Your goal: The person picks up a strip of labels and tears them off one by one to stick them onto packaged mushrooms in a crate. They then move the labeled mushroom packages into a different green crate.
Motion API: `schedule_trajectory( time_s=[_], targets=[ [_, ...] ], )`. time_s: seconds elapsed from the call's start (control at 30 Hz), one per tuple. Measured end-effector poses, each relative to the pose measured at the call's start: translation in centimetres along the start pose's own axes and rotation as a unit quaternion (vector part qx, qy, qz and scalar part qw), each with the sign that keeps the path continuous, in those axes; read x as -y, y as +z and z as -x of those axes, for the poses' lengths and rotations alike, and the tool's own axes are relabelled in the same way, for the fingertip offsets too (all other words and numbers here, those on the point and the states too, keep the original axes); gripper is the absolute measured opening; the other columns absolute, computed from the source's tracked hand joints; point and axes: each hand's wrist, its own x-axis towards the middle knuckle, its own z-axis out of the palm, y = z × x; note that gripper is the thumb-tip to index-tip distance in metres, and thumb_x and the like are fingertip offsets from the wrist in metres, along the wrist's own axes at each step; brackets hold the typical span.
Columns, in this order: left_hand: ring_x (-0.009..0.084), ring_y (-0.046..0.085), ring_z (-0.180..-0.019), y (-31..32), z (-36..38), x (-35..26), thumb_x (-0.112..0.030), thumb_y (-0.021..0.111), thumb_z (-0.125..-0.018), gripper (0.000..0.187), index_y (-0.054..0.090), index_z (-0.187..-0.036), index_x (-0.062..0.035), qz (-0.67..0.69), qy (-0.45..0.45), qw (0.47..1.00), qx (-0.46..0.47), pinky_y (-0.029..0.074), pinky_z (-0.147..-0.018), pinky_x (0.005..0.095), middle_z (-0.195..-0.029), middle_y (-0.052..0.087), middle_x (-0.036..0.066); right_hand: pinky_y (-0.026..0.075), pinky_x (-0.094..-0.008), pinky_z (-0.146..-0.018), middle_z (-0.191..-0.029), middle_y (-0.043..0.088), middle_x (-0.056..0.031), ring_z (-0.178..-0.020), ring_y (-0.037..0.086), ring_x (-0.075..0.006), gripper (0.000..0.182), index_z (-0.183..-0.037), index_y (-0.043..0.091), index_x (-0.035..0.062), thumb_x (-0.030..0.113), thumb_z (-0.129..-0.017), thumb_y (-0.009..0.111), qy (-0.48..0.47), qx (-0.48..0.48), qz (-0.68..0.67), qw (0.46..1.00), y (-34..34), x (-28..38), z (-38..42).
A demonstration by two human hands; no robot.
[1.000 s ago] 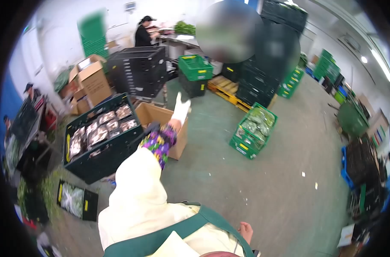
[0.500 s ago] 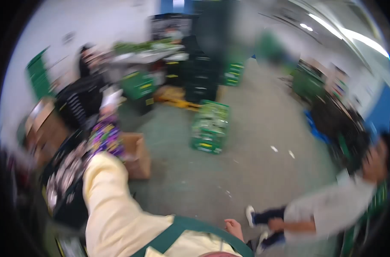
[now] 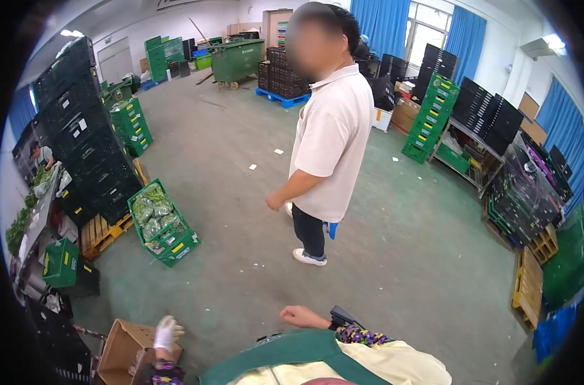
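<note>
My left hand (image 3: pixel 168 332), in a white glove, is low at the left, beside an open cardboard box (image 3: pixel 120 350) and overlapping its edge in this view. Its fingers are stretched out and hold nothing. Bare and loosely curled, my right hand (image 3: pixel 303 316) hangs in front of my green apron (image 3: pixel 273 356) with nothing visible in it. A dark band sits at that wrist, next to a patterned sleeve cover (image 3: pixel 362 335). On the floor ahead, a green crate (image 3: pixel 171 251) holds bagged leafy vegetables (image 3: pixel 154 208).
A person in a light shirt (image 3: pixel 334 141) stands just ahead. Tall black crates (image 3: pixel 80 135) stand at the left, near another person (image 3: pixel 43 156) at a table of greens. A green wheeled bin (image 3: pixel 237 61) is far back; pallets (image 3: pixel 528 289) lean at the right.
My view has swung to the right and sharpened. My left arm, stretched out earlier, is now lower and nearer the box. The person in the light shirt now appears centrally.
</note>
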Motion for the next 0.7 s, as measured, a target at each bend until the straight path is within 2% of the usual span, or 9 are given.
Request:
schedule_trajectory(
  time_s=[0.03, 0.07, 0.1, 0.17, 0.23, 0.37, 0.4, 0.53, 0.7],
  targets=[
    [0.0177, 0.060, -0.054, 2.9, 0.5, 0.7, -0.021, 0.054, -0.092, 0.043, 0.042, -0.131, -0.0078, -0.010, -0.040, 0.999, -0.029, 0.045, -0.044, 0.0270, -0.075, 0.063, 0.011, 0.050, -0.0345, -0.070, -0.087, 0.068, -0.0090, -0.079, 0.065, -0.0228, 0.029, -0.105, 0.063, 0.0068, 0.027, -0.087, 0.053, 0.013, 0.010, -0.012, 1.000, 0.1, -0.5, 0.0],
    [0.0175, 0.061, -0.054, 4.0, -0.3, 2.7, -0.021, 0.055, -0.092, 0.048, 0.039, -0.135, -0.0083, -0.027, -0.052, 0.998, -0.035, 0.046, -0.044, 0.0272, -0.076, 0.064, 0.012, 0.050, -0.0351, -0.070, -0.089, 0.068, -0.0096, -0.080, 0.065, -0.0241, 0.029, -0.106, 0.063, 0.0074, 0.028, -0.087, 0.053, 0.028, 0.020, -0.024, 0.999, 0.2, -0.9, 0.1],
    [0.0174, 0.061, -0.055, 4.6, -1.2, 5.3, -0.023, 0.056, -0.092, 0.044, 0.042, -0.132, -0.0096, 0.037, -0.046, 0.998, -0.037, 0.046, -0.044, 0.0277, -0.078, 0.065, 0.011, 0.050, -0.0351, -0.070, -0.089, 0.068, -0.0096, -0.080, 0.065, -0.0241, 0.029, -0.106, 0.063, 0.0074, 0.028, -0.087, 0.053, 0.027, 0.023, -0.022, 0.999, 0.2, -1.2, 0.2],
    [0.0223, 0.065, -0.069, 5.1, -1.7, 9.0, -0.038, 0.054, -0.093, 0.043, 0.043, -0.130, -0.0194, 0.074, -0.059, 0.993, -0.068, 0.049, -0.065, 0.0426, -0.090, 0.068, 0.010, 0.051, -0.0362, -0.072, -0.092, 0.069, -0.0107, -0.083, 0.066, -0.0263, 0.031, -0.108, 0.063, 0.0087, 0.029, -0.086, 0.054, 0.027, 0.019, 0.023, 0.999, 0.0, -1.3, -0.3],
    [0.0222, 0.064, -0.073, 6.2, -0.7, 11.0, -0.039, 0.053, -0.093, 0.038, 0.045, -0.126, -0.0220, 0.153, -0.092, 0.976, -0.123, 0.048, -0.071, 0.0459, -0.092, 0.067, 0.009, 0.051, -0.0364, -0.072, -0.093, 0.069, -0.0108, -0.084, 0.066, -0.0266, 0.031, -0.108, 0.063, 0.0093, 0.029, -0.086, 0.054, 0.030, 0.032, 0.028, 0.999, -0.4, -0.3, -0.8],
    [0.0219, 0.063, -0.072, 6.2, 1.7, 13.8, -0.038, 0.051, -0.094, 0.034, 0.046, -0.124, -0.0227, 0.148, -0.141, 0.966, -0.156, 0.047, -0.067, 0.0426, -0.094, 0.067, 0.010, 0.051, -0.0369, -0.074, -0.094, 0.068, -0.0109, -0.085, 0.066, -0.0271, 0.031, -0.108, 0.063, 0.0102, 0.029, -0.085, 0.054, 0.015, 0.045, 0.029, 0.998, 0.8, -0.5, -2.4],
    [0.0194, 0.061, -0.059, 6.3, 2.5, 13.4, -0.034, 0.052, -0.094, 0.032, 0.046, -0.124, -0.0227, 0.175, -0.156, 0.953, -0.191, 0.044, -0.049, 0.0335, -0.085, 0.066, 0.010, 0.051, -0.0369, -0.074, -0.094, 0.068, -0.0109, -0.085, 0.066, -0.0271, 0.031, -0.108, 0.063, 0.0102, 0.029, -0.085, 0.054, 0.014, 0.047, 0.030, 0.998, 1.5, -0.4, -2.8],
    [0.0185, 0.061, -0.062, 3.8, 2.8, 16.0, -0.033, 0.050, -0.095, 0.033, 0.045, -0.126, -0.0235, 0.195, -0.175, 0.931, -0.256, 0.045, -0.057, 0.0372, -0.085, 0.067, 0.009, 0.050, -0.0367, -0.077, -0.097, 0.068, -0.0113, -0.088, 0.065, -0.0268, 0.032, -0.110, 0.062, 0.0104, 0.028, -0.085, 0.055, 0.005, 0.111, 0.043, 0.993, 2.6, 1.8, -4.8],
    [0.0201, 0.063, -0.069, 2.0, 1.8, 17.3, -0.033, 0.048, -0.095, 0.031, 0.045, -0.125, -0.0260, 0.218, -0.206, 0.918, -0.259, 0.047, -0.063, 0.0387, -0.090, 0.067, 0.006, 0.049, -0.0364, -0.077, -0.098, 0.067, -0.0118, -0.090, 0.064, -0.0259, 0.032, -0.111, 0.061, 0.0110, 0.027, -0.084, 0.056, 0.008, 0.174, 0.049, 0.983, 4.4, 4.8, -8.7]
  ],
)
